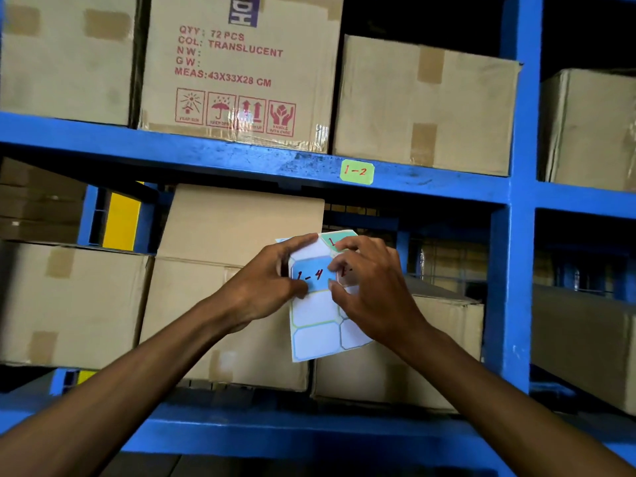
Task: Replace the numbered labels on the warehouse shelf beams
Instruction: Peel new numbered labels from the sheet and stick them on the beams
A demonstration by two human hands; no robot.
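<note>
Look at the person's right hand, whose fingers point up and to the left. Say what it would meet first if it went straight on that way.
The right hand already touches the label sheet. Its fingertips sit by the blue 1-4 label; going on, it would probably meet the left hand. Depth is unclear.

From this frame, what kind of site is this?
Most likely a warehouse storeroom: blue steel shelving stacked with taped cardboard boxes, and a handwritten label "1-2" stuck on the shelf beam.
</note>
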